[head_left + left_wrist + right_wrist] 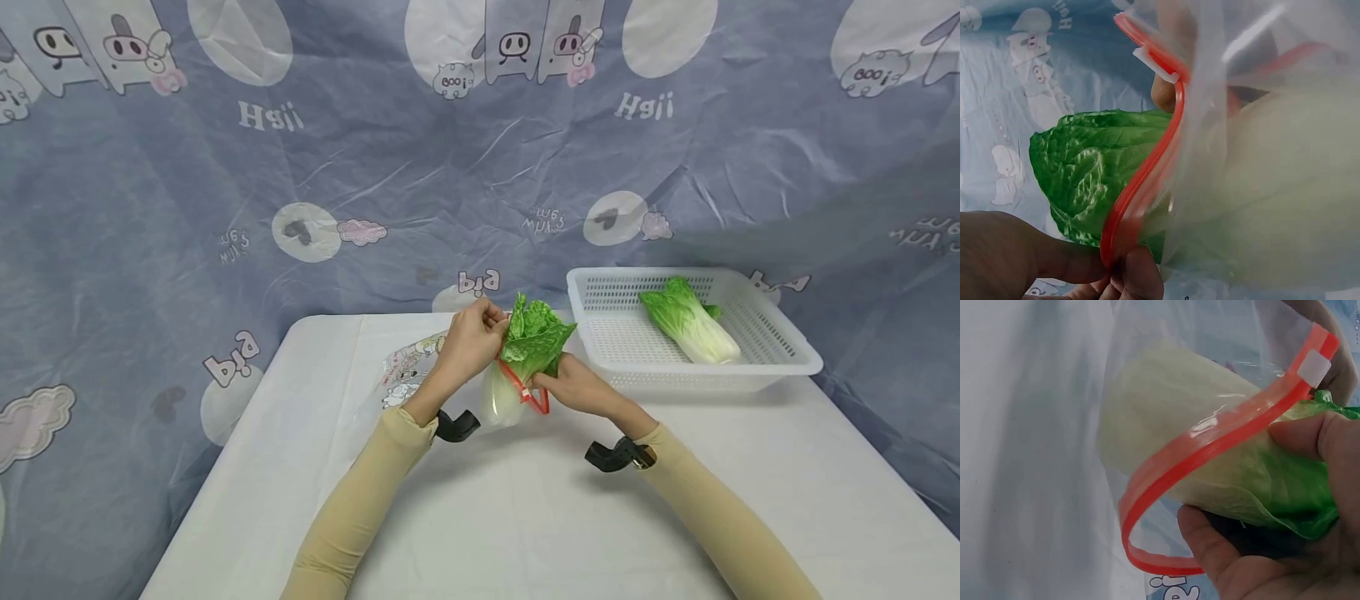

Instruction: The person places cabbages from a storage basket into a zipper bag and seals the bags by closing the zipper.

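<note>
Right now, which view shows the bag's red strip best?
The right wrist view: the red strip curves across it, large, mostly unobstructed. The left wrist view shows it pinched by the left hand; the head view, small, partly hidden.

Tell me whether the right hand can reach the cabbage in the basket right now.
Probably not yet: the right hand grips another cabbage, partly in a bag. Otherwise, the open basket seems to leave the way free.

Cloth (420, 183): blue-grey, creased, hanging as backdrop; printed with pale circles, cartoon figures, pink clouds and lettering, some upside down. Table (517, 525): white top, rounded far left corner, before the cloth. Light: soft, shadows faint.
</note>
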Tool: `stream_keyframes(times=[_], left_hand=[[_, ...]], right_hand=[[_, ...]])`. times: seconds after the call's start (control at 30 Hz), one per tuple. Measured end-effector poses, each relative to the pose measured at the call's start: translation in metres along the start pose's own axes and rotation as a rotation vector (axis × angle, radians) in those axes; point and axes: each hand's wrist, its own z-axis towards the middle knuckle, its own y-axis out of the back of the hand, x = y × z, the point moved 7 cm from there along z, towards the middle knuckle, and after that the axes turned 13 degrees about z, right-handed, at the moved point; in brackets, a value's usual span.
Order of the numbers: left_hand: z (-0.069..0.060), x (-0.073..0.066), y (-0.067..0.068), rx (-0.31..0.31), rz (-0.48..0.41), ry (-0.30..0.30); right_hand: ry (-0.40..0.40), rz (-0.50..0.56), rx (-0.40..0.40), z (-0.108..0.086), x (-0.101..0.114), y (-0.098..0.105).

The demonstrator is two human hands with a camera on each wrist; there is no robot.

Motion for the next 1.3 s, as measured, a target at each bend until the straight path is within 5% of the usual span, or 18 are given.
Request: stream_keyframes(times=[0.33,0.53,0.8,1.07,1.3], left_hand=[[-0.003,-0.004,-0.001,-0.005,0.033,-0.016],[-0.003,-0.006,0.002,-0.021,0.079,-0.043],[-0.012,-0.020,-0.005,0.057,0.089,-0.110],[-0.015,-0.026,-0.002,0.004,0.103,-0.131],[-0.024,-0.046,-0.012,0.100,0.090,-0.321]], right_hand=[[-0.014,0.086,0.068,0.001,-0.008,-0.005],[-0.011,-0.002,0.102,0.002,-0.012,-0.015],[-0.084,-0.107,0.045,-0.001,-0.020,-0.013],[-0.011,-0.182,0.151,-0.009,-0.002,-0.024],[-0.020,-0.205,0.151,-0.012,0.001,-0.025]])
